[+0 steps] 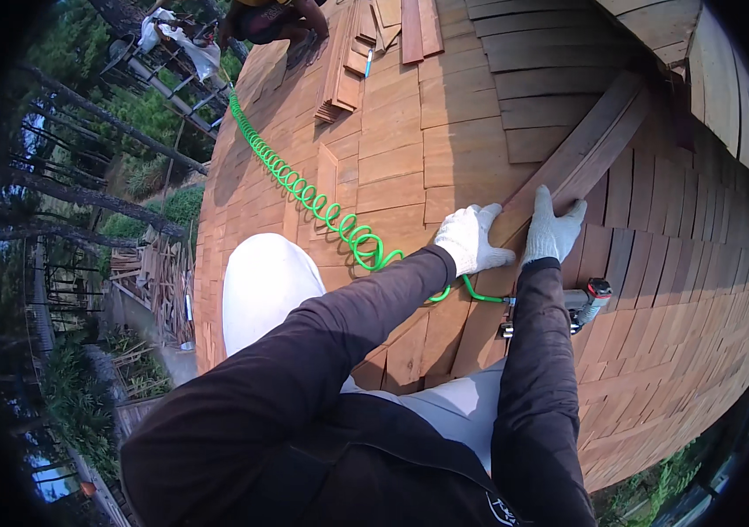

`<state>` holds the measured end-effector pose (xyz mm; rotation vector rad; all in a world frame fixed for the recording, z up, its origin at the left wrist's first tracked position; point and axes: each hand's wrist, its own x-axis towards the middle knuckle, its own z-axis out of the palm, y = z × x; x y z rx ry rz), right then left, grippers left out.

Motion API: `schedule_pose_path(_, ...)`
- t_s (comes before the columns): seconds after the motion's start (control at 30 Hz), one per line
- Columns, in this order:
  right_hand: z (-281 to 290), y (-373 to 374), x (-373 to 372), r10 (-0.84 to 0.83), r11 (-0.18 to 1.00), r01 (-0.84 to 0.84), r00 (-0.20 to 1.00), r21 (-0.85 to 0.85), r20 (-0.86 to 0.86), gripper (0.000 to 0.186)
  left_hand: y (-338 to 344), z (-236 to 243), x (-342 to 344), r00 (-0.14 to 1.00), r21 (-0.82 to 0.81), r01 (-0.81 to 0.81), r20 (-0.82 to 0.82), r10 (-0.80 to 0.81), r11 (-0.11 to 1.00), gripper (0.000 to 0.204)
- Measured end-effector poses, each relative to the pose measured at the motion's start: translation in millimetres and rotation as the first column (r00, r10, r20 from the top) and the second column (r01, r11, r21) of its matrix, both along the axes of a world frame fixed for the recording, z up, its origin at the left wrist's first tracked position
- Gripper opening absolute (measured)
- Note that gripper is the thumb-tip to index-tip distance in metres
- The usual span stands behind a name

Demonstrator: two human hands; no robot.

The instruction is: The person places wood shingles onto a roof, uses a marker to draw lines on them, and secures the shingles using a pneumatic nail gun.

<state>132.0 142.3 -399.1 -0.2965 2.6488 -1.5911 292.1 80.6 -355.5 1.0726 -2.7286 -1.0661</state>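
At long flat wooden plank (598, 140) — left hand (469, 239), right hand (551, 237) (cloth-gloved), fingers (542, 201) spread.

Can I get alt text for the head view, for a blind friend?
The wearer's gloved left hand and right hand touch long timber on a shingled roof; a coiled green hose runs to a nail gun beside the right forearm.

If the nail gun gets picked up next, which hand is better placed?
Probably the right hand: the nail gun lies by the right forearm, while the left hand is farther across.
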Motion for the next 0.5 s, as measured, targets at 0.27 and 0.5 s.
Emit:
schedule_pose_path(0.27,19,-17,18,-0.069,0.954,0.08,0.996,0.288,-0.048,0.102,15,-44,10,0.97,-0.191,-0.077,-0.243,0.029,0.979,0.097)
schedule_pose_path(0.5,26,-18,16,-0.092,0.951,0.096,0.995,0.294,-0.028,0.099,12,-35,10,0.966,-0.175,-0.069,-0.257,0.022,0.982,0.092)
